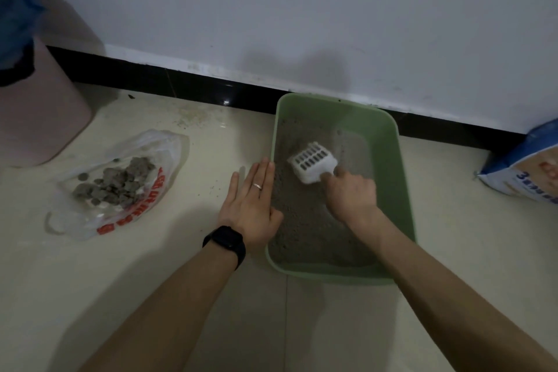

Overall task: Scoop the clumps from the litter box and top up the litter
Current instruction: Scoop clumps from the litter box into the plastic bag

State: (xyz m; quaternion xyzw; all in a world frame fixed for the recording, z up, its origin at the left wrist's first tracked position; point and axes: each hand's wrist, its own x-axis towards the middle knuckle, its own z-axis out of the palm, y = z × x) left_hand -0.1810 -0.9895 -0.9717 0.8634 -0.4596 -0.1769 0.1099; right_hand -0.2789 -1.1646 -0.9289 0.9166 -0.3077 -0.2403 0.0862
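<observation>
Scooping in the green litter box (389,160)

The right hand (353,193) grips the white slotted scoop (312,161) in the litter; the left hand (252,205), fingers straight, rests flat against the box's left edge.

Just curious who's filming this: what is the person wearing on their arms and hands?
No sleeves or gloves show. The left hand bears a thin pale ring, and a black watch wraps that wrist. The right hand wears nothing visible.

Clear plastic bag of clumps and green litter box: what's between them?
Head view: cream tiled floor with stray grains, and the flat left hand at the green box.
</observation>
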